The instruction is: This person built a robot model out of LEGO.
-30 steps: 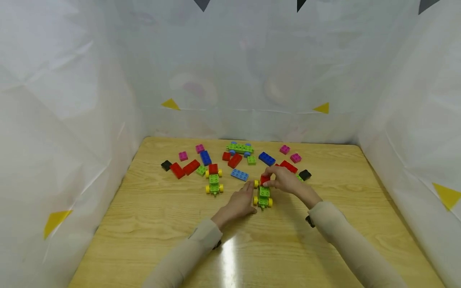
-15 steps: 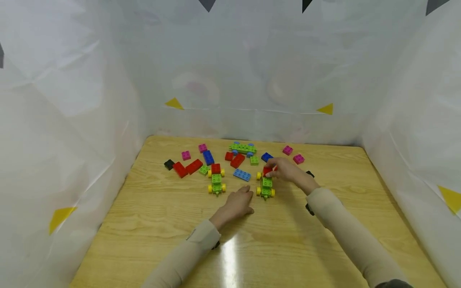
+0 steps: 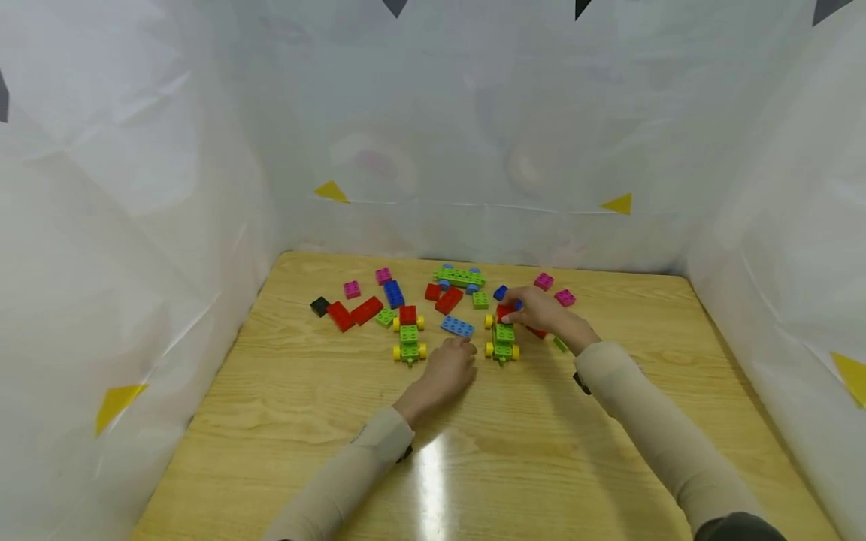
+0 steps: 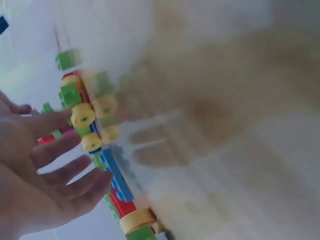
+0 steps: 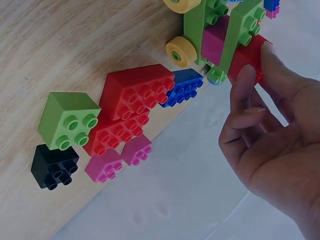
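The right hand (image 3: 541,309) pinched a red brick (image 5: 253,56) between thumb and finger, parted just its width. Below those fingertips stood a green car (image 3: 504,336) with yellow wheels, long axis running away from the person, small hitch pointing nearer. The left hand's (image 3: 446,372) fingers, loosely extended, held nothing; a light blue brick (image 3: 457,325) lay just beyond them.

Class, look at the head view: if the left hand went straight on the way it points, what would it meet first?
Probably the light-blue brick, just ahead of the left hand, though the hand's height above the table is unclear.
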Available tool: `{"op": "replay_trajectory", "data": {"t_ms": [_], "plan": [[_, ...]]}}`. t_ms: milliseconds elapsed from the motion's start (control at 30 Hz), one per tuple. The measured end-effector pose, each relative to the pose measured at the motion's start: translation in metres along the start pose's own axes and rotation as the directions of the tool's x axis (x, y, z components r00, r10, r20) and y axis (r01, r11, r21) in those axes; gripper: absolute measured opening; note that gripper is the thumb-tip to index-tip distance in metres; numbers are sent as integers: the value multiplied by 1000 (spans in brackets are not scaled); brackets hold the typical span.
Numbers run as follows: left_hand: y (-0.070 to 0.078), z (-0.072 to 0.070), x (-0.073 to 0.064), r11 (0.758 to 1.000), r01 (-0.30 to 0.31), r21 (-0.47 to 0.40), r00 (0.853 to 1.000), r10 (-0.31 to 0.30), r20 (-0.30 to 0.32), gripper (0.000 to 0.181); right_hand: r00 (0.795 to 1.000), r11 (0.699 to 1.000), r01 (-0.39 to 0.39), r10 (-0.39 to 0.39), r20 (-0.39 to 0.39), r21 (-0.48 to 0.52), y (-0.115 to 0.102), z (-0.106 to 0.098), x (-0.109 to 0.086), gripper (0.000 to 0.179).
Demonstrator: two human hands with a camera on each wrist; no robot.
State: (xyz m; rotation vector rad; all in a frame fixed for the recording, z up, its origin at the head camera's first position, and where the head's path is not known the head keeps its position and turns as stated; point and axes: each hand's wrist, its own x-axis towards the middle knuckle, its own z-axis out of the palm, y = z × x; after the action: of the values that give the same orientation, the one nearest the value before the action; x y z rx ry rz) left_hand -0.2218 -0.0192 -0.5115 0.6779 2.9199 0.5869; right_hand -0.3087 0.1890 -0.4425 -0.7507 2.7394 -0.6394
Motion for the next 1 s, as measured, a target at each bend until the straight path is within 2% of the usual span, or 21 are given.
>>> {"op": "replay_trajectory", "data": {"t_ms": [67, 167, 333, 500, 667, 833, 1000], "plan": [[-2, -3, 8, 1000, 25, 7, 999, -25, -43, 31, 1000, 1000, -6, 6, -3, -12, 0, -1, 0, 29], [-3, -7, 19, 996, 67, 60, 996, -63, -65, 34, 1000, 1000, -19, 18, -8, -19, -1, -1, 0, 28], [-5, -10, 31, 983, 124, 138, 992, -122, -20, 38, 1000, 1000, -22, 22, -9, -5, -4, 0, -1, 27], [-6, -12, 34, 972, 142, 190, 990, -144, -2, 33, 1000, 1000, -14, 13, -11, -21, -6, 1, -2, 25], [-8, -17, 28, 979, 114, 170, 992, -120, 29, 28, 1000, 1000, -10, 10, -16, -22, -5, -1, -2, 28], [-9, -22, 14, 995, 34, 90, 998, -38, 46, 31, 1000, 999, -16, 17, -23, 38, -2, 1, -3, 32], [-8, -20, 0, 998, -31, 63, 998, 28, 54, 36, 997, 997, -18, 24, -79, 75, 4, 9, -7, 36]]}}
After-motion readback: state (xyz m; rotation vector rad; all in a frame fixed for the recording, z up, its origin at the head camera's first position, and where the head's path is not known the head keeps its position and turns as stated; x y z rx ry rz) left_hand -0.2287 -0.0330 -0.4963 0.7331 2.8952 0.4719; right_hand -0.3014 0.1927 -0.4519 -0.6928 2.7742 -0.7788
